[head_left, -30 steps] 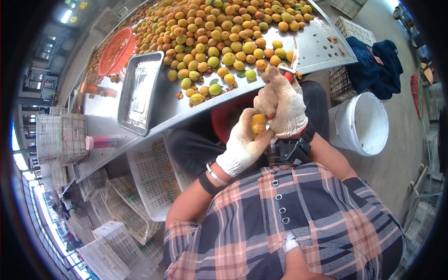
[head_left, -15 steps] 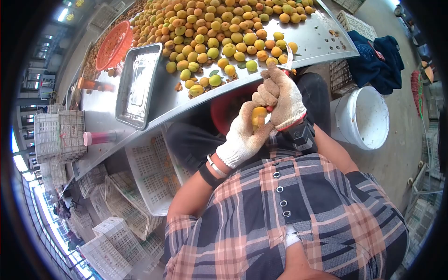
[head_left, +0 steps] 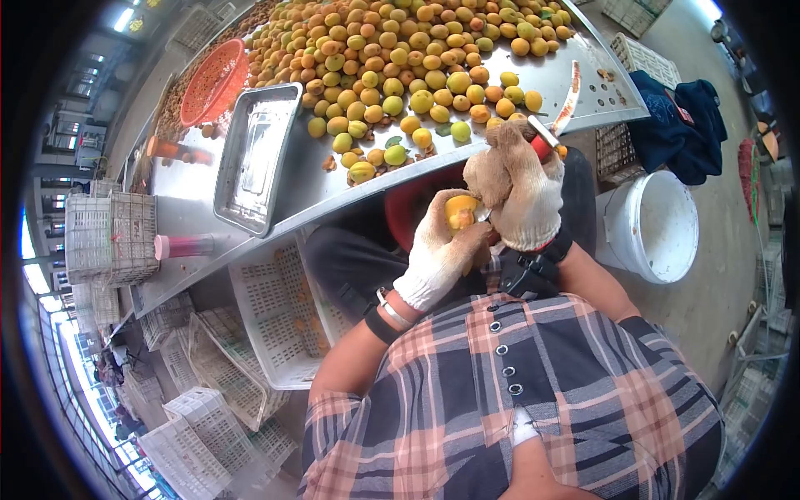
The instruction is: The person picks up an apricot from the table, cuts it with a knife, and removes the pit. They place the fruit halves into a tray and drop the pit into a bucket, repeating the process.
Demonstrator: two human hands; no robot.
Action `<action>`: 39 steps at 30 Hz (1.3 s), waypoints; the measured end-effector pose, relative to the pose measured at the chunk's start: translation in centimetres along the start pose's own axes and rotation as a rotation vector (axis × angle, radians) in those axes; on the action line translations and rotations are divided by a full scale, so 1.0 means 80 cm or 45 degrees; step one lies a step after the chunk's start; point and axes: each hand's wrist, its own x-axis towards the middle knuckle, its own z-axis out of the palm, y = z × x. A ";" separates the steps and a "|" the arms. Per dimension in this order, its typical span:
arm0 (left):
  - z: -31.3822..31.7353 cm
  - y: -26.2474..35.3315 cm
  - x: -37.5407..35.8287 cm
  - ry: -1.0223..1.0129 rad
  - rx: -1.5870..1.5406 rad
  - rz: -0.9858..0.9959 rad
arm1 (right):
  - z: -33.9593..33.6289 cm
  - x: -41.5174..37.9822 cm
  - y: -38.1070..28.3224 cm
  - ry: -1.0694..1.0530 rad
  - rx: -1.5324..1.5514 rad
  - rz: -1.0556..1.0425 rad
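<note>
My left hand (head_left: 435, 258), in a white glove with brown-stained fingers, is closed around a yellow-orange apricot (head_left: 459, 212) whose near side looks cut into. Right beside it, my gloved right hand (head_left: 523, 190) is closed on a red-handled knife (head_left: 541, 149). A curved, stained blade (head_left: 572, 98) extends from that fist over the table's edge. Between the hands a small shiny tip shows against the fruit; the fingers hide most of it. Both hands are above my lap, just off the front edge of the metal table (head_left: 333, 204).
A large heap of apricots (head_left: 400, 50) covers the table's far side. Left of it are a metal tray (head_left: 223, 187), an orange basket (head_left: 215, 82) and a pink-lidded jar (head_left: 185, 246). A white crate (head_left: 271, 333) stands below; a white bucket (head_left: 658, 225) is at right.
My right hand has turned and shifted slightly right, so the red handle shows more and the blade points further right. The apricot remains in my left hand. The whole view has shifted a little.
</note>
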 end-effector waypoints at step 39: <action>0.005 -0.002 -0.001 0.005 0.006 -0.180 | -0.004 0.009 0.001 -0.384 0.035 0.013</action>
